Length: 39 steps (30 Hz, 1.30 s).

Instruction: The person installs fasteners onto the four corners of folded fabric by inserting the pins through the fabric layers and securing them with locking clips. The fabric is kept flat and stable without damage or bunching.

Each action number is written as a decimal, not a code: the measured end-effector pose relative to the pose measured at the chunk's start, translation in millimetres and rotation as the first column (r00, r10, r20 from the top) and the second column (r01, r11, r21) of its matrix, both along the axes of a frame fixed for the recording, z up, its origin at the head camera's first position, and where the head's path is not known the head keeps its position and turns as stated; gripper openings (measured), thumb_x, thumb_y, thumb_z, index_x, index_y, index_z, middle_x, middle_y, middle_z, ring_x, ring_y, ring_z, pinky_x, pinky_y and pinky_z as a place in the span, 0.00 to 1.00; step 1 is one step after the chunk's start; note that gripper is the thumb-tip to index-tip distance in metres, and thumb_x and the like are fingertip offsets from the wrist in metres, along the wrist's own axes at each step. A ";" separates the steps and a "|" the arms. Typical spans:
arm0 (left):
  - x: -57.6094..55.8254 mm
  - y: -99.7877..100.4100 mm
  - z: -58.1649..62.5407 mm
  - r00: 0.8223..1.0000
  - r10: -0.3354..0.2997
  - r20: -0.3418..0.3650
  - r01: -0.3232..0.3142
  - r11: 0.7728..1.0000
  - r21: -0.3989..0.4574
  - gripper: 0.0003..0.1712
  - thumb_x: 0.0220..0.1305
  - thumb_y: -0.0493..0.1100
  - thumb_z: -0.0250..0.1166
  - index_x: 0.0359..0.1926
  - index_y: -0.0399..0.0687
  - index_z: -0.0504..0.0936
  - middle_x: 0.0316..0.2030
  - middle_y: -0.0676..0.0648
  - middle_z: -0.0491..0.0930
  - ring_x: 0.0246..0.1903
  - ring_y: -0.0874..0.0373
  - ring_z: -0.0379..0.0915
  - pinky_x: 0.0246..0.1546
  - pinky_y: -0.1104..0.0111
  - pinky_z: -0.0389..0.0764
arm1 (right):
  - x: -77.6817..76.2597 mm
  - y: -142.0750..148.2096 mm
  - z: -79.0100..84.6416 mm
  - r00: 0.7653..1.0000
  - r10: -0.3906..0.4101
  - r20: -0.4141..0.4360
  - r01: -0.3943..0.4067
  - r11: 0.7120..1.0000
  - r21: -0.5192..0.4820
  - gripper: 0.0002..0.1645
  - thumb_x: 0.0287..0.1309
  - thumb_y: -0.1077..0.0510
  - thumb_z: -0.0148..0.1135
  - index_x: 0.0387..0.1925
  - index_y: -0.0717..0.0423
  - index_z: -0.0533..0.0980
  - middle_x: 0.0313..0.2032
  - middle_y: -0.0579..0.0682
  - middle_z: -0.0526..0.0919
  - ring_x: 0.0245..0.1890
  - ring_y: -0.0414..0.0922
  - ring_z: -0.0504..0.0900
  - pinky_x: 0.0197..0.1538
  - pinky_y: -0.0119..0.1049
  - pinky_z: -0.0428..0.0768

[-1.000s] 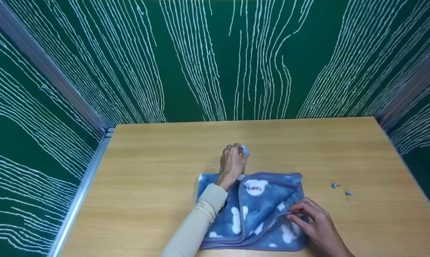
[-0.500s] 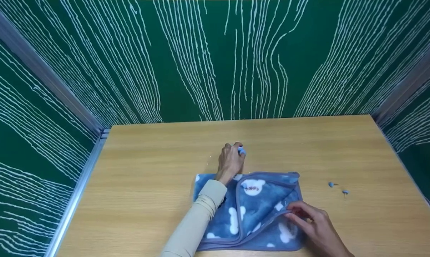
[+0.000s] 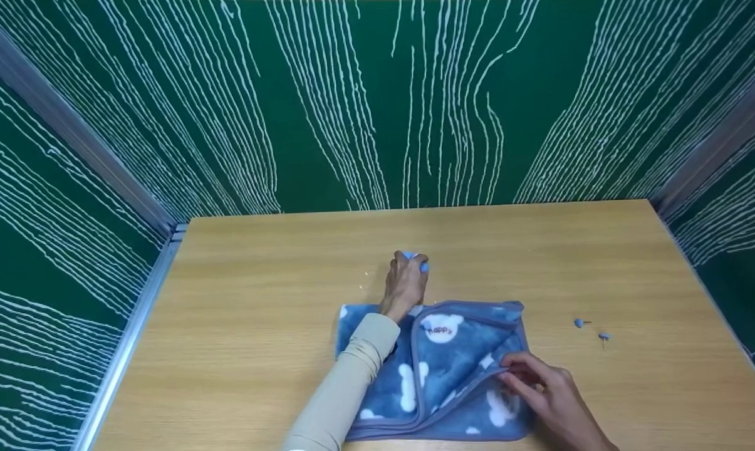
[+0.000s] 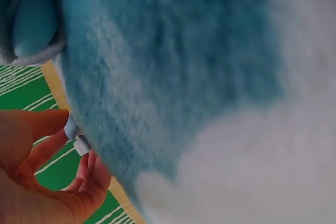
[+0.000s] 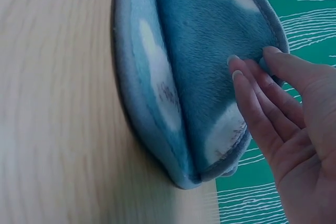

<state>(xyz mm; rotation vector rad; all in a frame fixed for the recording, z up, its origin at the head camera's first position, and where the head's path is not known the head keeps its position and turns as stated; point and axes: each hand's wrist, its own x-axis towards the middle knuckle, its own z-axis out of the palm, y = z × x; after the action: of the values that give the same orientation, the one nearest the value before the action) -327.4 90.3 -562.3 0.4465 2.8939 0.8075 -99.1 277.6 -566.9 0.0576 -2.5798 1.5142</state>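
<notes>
A blue fleece blanket (image 3: pixel 452 363) with white patches and a grey-blue bound edge lies folded on the table. My left hand (image 3: pixel 405 282) reaches over its far edge and holds a small light blue object (image 3: pixel 424 267). In the left wrist view that light blue object (image 4: pixel 71 128) and a whitish piece (image 4: pixel 82 145) show between the fingers; its kind is unclear. My right hand (image 3: pixel 549 388) pinches the edge of the top layer, lifting it off the layer beneath. Beside the thumb, in the right wrist view, sits a small blue bit (image 5: pixel 265 65), mostly hidden.
Two blue-headed pins (image 3: pixel 579 323) lie on the wooden table (image 3: pixel 258 282) to the right of the blanket. A few tiny pale specks are scattered left of the left hand. Green walls (image 3: pixel 440 94) with white wavy lines stand behind and at both sides.
The fingers of my left hand have shifted round the light blue object, which now shows on both sides of a finger. My right hand keeps its pinch on the blanket. The head view drifts slightly.
</notes>
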 end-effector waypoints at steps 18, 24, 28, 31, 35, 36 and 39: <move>-0.6 -3.1 -9.5 0.992 -0.041 -0.115 0.056 0.990 0.131 0.12 0.61 0.36 0.64 0.44 0.34 0.79 0.41 0.39 0.75 0.42 0.48 0.75 0.41 0.65 0.77 | -2.1 -0.9 -3.5 0.998 -0.002 -0.063 0.003 1.000 0.015 0.14 0.51 0.67 0.68 0.37 0.46 0.78 0.31 0.38 0.83 0.31 0.37 0.84 0.33 0.33 0.82; 1.3 -4.2 -4.2 0.998 -0.016 -0.068 0.030 0.977 0.212 0.14 0.61 0.36 0.64 0.47 0.33 0.79 0.42 0.39 0.76 0.41 0.51 0.75 0.40 0.66 0.77 | -2.7 0.2 -3.1 0.998 -0.010 -0.057 0.012 0.999 0.030 0.15 0.49 0.67 0.70 0.37 0.48 0.78 0.31 0.37 0.83 0.29 0.37 0.83 0.32 0.33 0.81; 5.6 -3.7 6.1 0.999 -0.009 -0.046 0.020 0.969 0.245 0.12 0.62 0.37 0.63 0.45 0.34 0.79 0.40 0.41 0.76 0.39 0.53 0.75 0.40 0.67 0.77 | -2.6 -0.1 -2.6 0.997 -0.005 -0.075 0.008 0.999 0.033 0.17 0.47 0.70 0.70 0.37 0.50 0.78 0.31 0.37 0.82 0.29 0.37 0.83 0.31 0.34 0.81; 11.0 -2.5 13.7 0.999 -0.001 -0.051 0.014 0.968 0.250 0.09 0.62 0.38 0.63 0.41 0.36 0.80 0.37 0.42 0.76 0.37 0.53 0.75 0.38 0.68 0.77 | -2.5 0.1 -3.9 0.994 0.004 -0.108 -0.001 1.000 0.031 0.19 0.44 0.73 0.70 0.37 0.51 0.78 0.31 0.38 0.82 0.28 0.36 0.82 0.29 0.33 0.81; 22.1 -1.3 22.0 0.997 0.002 -0.080 0.021 0.960 0.280 0.08 0.59 0.38 0.65 0.38 0.38 0.81 0.34 0.45 0.80 0.34 0.57 0.77 0.35 0.71 0.77 | -2.9 0.3 -6.2 0.986 0.003 -0.167 0.004 0.999 0.040 0.21 0.41 0.76 0.70 0.36 0.53 0.78 0.30 0.40 0.82 0.27 0.36 0.81 0.28 0.31 0.80; 26.2 -1.3 24.7 0.997 -0.001 -0.079 0.024 0.955 0.295 0.09 0.58 0.38 0.65 0.38 0.38 0.82 0.33 0.46 0.80 0.32 0.59 0.77 0.34 0.73 0.77 | -3.0 0.4 -6.3 0.984 0.002 -0.177 0.005 0.999 0.039 0.21 0.41 0.76 0.70 0.36 0.53 0.79 0.30 0.41 0.82 0.26 0.36 0.81 0.28 0.31 0.80; 41.7 -1.7 33.7 0.999 -0.026 -0.040 0.039 0.925 0.377 0.12 0.54 0.36 0.67 0.40 0.37 0.82 0.31 0.46 0.81 0.28 0.63 0.77 0.30 0.77 0.76 | -3.0 0.1 -4.9 0.985 -0.004 -0.174 0.011 0.999 0.039 0.21 0.41 0.75 0.70 0.35 0.52 0.79 0.30 0.41 0.82 0.26 0.36 0.80 0.28 0.32 0.80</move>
<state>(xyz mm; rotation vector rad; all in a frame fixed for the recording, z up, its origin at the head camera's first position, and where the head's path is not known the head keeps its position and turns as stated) -285.6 88.7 -528.6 0.5440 2.7478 1.3740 -102.2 277.6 -571.8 0.1766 -2.4694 1.3890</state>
